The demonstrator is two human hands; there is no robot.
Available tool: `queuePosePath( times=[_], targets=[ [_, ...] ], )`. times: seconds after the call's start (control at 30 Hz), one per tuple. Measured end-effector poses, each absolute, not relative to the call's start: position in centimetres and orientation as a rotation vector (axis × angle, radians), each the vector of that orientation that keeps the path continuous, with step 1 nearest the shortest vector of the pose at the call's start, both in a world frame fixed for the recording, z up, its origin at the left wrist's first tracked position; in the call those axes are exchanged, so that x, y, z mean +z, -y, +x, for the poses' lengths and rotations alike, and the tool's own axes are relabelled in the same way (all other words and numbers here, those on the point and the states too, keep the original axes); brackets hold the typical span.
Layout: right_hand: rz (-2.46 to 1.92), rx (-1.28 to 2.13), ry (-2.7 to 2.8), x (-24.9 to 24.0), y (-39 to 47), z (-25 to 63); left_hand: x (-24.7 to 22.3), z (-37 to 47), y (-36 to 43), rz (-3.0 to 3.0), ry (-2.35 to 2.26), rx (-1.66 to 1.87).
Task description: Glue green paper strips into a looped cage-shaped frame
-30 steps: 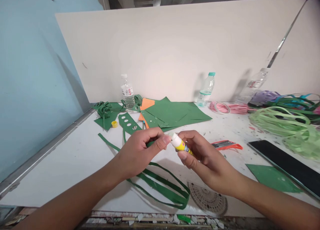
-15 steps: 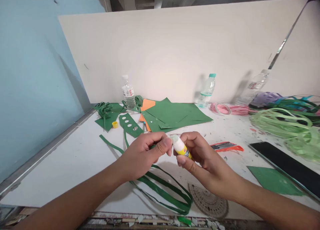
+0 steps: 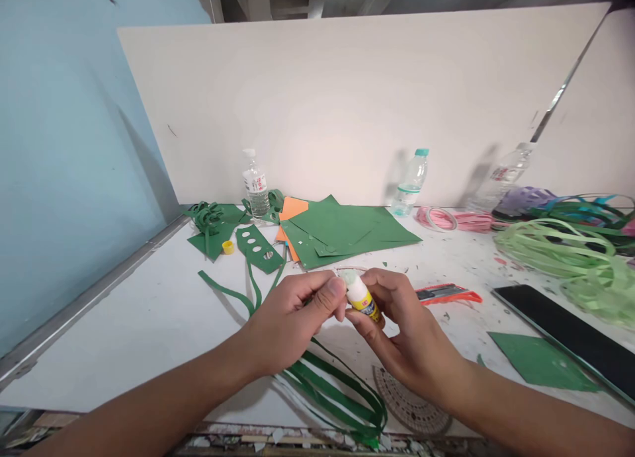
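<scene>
My right hand (image 3: 411, 325) is closed around a yellow and white glue stick (image 3: 366, 301), its uncapped end tilted up to the left. Against that end rest the pinched thumb and fingers of my left hand (image 3: 292, 318). Long green paper strips (image 3: 342, 391) run through my left hand, looping below it and trailing out above to the left. The pinched part itself is hidden by the fingers. A yellow glue cap (image 3: 227, 247) lies further back on the left. Below my right hand is a clear protractor (image 3: 411, 401).
Green paper sheets (image 3: 352, 229) lie at the back, beside a punched green piece (image 3: 258, 249). A water bottle (image 3: 256, 189) and a green-capped bottle (image 3: 411, 184) stand behind. To the right are a cutter (image 3: 449, 293), a phone (image 3: 565, 331) and light green strips (image 3: 555, 249).
Both hands and the glue stick have shifted slightly downward. The looped green strips have swung a little lower and to the right.
</scene>
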State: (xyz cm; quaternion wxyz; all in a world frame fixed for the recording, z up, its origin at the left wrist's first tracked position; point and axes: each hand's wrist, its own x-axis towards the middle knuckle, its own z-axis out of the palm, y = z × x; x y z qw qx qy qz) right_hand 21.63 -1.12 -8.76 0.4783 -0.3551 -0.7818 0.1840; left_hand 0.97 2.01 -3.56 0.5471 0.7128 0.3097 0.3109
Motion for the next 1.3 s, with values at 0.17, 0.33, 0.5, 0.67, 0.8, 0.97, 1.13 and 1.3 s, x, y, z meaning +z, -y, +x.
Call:
queuePosePath(
  times=[0.17, 0.33, 0.5, 0.67, 0.8, 0.97, 1.13, 1.3],
  targets=[
    [-0.922, 0.338, 1.944, -9.2, 1.2, 21.8, -3.8, 1.0, -2.0, 1.641, -0.691, 0.736],
    [-0.945, 0.287, 1.950, -9.0, 1.4, 21.9, -4.0, 0.9, -2.3, 1.573, -0.629, 0.716],
    [-0.947, 0.265, 1.929, -8.5, 1.4, 21.8, -4.0, 1.0, -2.3, 1.512, -0.543, 0.689],
    [-0.954, 0.237, 1.939, -8.6, 1.5, 21.7, -3.7, 0.9, -2.4, 1.522, -0.564, 0.668],
    [-0.960, 0.221, 1.947, -8.6, 1.6, 21.7, -3.5, 0.7, -2.6, 1.545, -0.569, 0.653],
    [-0.931, 0.140, 1.968, -8.4, 1.6, 21.7, -3.3, 0.7, -2.5, 1.515, -0.554, 0.617],
    [-0.873, 0.084, 1.995, -8.2, 1.6, 21.9, -2.9, 0.7, -2.2, 1.415, -0.499, 0.535],
    [-0.872, 0.117, 1.991, -8.2, 1.7, 21.9, -2.9, 0.6, -2.3, 1.400, -0.488, 0.524]
  ],
)
